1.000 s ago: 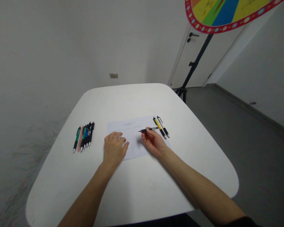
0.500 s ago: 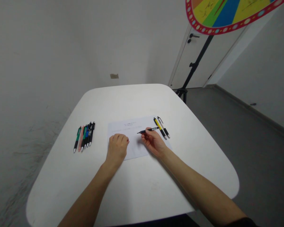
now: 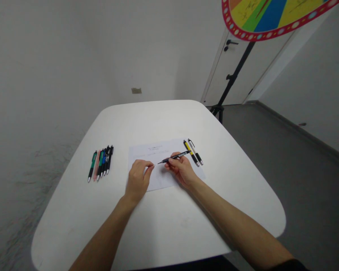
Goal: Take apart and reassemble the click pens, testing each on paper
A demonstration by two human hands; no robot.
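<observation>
My right hand [image 3: 183,171] is closed round a dark pen [image 3: 176,157], held slanted above the paper with its tip toward my left hand. Over the left part of the sheet, my left hand [image 3: 139,175] has thumb and forefinger pinched together. A tiny pale spot shows at those fingertips, too small to name. The pen's tip is a short gap away from the pinch. Beneath both hands lies a white sheet of paper [image 3: 155,183] with a few faint lines of writing near its top.
On the white table [image 3: 169,120], several pens [image 3: 101,162] lie in a row at the left. A yellow-and-black pen [image 3: 190,152] and a white-and-black pen [image 3: 195,150] rest at the paper's right edge. A colourful wheel [image 3: 265,22] stands on a black tripod [image 3: 234,79] beyond.
My left hand has turned from a loose fist to a thumb-and-forefinger pinch. The pen in my right hand has shifted slightly left, its tip lower and nearer the left fingertips.
</observation>
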